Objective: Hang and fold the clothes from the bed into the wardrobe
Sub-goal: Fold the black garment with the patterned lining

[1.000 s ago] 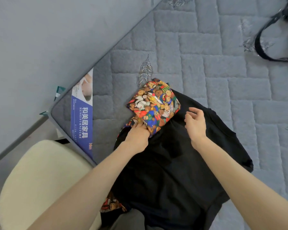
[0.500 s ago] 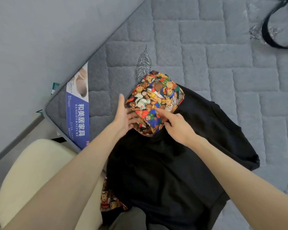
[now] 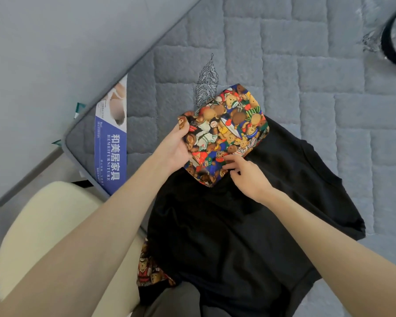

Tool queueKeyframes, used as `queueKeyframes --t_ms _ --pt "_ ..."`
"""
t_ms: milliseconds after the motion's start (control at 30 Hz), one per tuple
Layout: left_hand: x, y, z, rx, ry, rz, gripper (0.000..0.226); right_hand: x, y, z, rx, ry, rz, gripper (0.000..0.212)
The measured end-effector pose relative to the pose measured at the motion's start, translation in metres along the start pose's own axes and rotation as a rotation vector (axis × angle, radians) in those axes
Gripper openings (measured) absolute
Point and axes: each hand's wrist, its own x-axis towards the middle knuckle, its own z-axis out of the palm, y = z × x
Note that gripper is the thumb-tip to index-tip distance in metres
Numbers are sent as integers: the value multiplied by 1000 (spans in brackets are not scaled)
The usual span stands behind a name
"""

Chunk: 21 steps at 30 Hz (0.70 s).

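Flat a moment ago, the left hand [image 3: 173, 148] now grips the teddy-print bundle [image 3: 226, 126] on the black garment [image 3: 238, 225], right hand [image 3: 248, 178] pinching its edge, so the folding looks finished.

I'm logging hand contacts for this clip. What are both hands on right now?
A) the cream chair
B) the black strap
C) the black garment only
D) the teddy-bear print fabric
D: the left hand grips the left edge of the teddy-bear print fabric, and the right hand touches its near edge with its fingertips, over the black garment.
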Motion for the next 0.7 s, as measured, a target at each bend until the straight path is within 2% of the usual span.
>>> queueKeyframes --t_ms 200,267,333,367,433,500,567,633,700 --pt "-35 46 22 -41 -140 386 22 -20 -21 -32 164 543 -78 37" --pt "-40 45 21 110 -85 450 20 -23 -27 -40 286 674 -28 38" --pt "-41 21 16 424 53 409 18 -27 -30 -43 377 735 39 39" --pt "-41 3 12 611 102 359 18 -30 -30 -43 397 739 64 38" --pt "-42 -37 1 1057 91 334 24 -40 -25 -39 401 711 96 37" --pt "-41 -74 -19 1613 -43 350 34 -51 -15 -34 410 682 142 34" --pt "-44 -101 -33 2010 -169 230 39 -61 -2 -29 444 652 216 25" --pt "-48 -116 -39 2115 -182 170 42 -69 9 -25 490 570 274 19" --pt "-50 -120 -39 2094 -159 229 42 -74 17 -19 527 435 294 28"
